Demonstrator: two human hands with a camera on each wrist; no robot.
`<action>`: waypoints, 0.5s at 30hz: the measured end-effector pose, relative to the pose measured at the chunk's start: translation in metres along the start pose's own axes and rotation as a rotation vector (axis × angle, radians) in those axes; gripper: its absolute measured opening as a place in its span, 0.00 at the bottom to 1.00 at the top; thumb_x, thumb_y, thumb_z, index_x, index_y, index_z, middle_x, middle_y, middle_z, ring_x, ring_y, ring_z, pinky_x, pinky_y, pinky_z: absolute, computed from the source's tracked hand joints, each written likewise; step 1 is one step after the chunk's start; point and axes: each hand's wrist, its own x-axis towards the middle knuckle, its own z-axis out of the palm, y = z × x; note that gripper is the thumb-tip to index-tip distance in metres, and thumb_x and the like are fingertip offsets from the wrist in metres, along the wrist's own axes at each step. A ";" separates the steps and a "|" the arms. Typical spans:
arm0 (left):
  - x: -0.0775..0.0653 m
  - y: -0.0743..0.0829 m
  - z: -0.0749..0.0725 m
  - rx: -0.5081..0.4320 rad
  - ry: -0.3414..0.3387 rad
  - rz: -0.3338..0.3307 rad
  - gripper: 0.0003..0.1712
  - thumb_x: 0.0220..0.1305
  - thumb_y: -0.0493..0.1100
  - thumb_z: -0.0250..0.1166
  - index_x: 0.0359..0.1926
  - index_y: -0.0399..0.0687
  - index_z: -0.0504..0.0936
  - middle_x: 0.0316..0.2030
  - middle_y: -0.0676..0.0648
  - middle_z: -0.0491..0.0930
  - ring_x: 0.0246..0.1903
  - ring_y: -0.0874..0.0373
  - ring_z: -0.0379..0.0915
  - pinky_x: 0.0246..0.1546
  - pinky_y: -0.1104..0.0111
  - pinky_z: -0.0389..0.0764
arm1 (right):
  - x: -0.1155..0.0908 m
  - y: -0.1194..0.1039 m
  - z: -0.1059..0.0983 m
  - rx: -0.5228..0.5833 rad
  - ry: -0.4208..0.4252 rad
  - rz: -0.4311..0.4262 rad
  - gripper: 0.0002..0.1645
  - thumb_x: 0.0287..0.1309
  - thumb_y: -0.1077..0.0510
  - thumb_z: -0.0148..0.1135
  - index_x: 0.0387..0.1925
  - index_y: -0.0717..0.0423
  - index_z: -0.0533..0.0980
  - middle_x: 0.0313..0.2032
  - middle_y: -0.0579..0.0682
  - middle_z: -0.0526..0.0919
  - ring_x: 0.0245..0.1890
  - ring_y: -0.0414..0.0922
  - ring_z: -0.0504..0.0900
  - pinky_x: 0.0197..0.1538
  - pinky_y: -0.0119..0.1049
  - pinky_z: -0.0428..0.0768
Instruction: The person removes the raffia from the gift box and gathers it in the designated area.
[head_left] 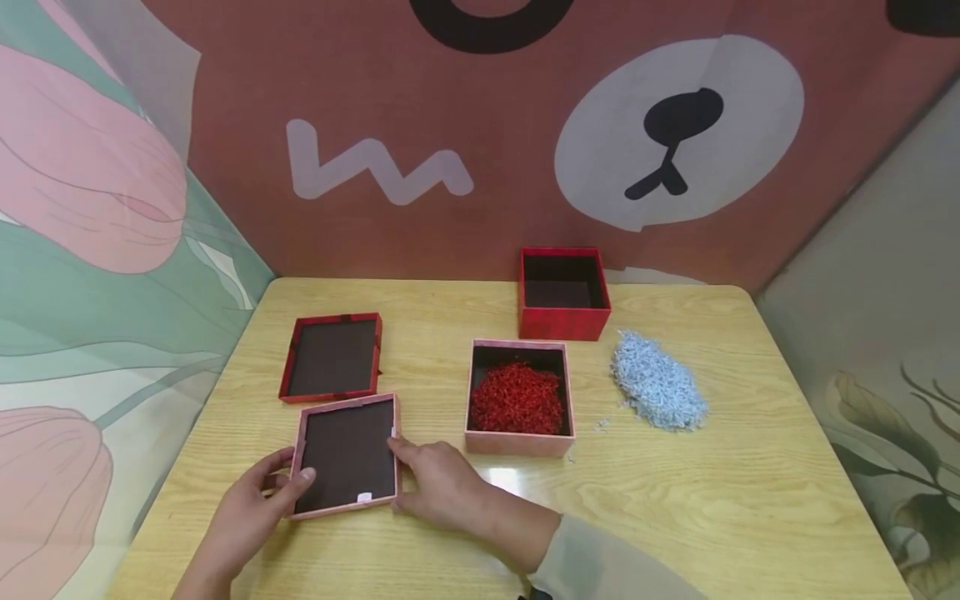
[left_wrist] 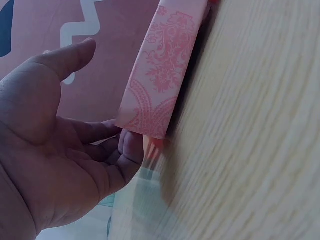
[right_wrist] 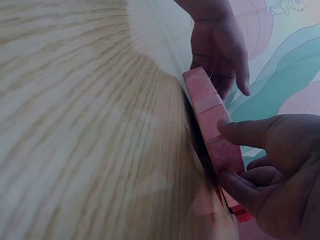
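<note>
A shallow pink patterned box lid [head_left: 348, 454] with a dark inside faces up at the front left of the table. My left hand [head_left: 251, 508] holds its left edge, the thumb over the rim. In the left wrist view the fingers [left_wrist: 131, 150] of that hand curl at the lid's corner while the thumb stands raised. At the right edge my right hand [head_left: 446, 483] grips the lid, with fingertips [right_wrist: 227, 129] against its patterned side. A small white tag [head_left: 364, 497] shows inside the lid near its front edge.
Behind the pink lid lies a red lid [head_left: 333, 358], dark inside up. A pink box [head_left: 517, 444] holds red paper shreds [head_left: 517, 398]. Farther back stands a red box [head_left: 564, 323] with a dark inside. Light-blue paper shreds [head_left: 660, 383] lie heaped on the wooden table [head_left: 720, 508].
</note>
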 end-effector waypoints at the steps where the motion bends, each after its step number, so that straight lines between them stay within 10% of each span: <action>1: 0.001 0.000 0.000 0.007 -0.003 0.004 0.52 0.65 0.70 0.67 0.75 0.39 0.65 0.47 0.41 0.81 0.46 0.53 0.76 0.35 0.70 0.80 | 0.000 0.000 0.000 0.000 0.002 -0.002 0.50 0.52 0.47 0.80 0.74 0.53 0.70 0.68 0.46 0.76 0.60 0.46 0.82 0.63 0.35 0.79; 15: 0.004 -0.002 -0.006 0.023 -0.001 0.018 0.51 0.68 0.67 0.66 0.77 0.38 0.62 0.54 0.37 0.78 0.54 0.45 0.74 0.37 0.69 0.82 | 0.000 0.005 0.003 0.019 -0.027 -0.015 0.53 0.54 0.47 0.79 0.77 0.52 0.66 0.65 0.47 0.80 0.60 0.42 0.81 0.64 0.32 0.78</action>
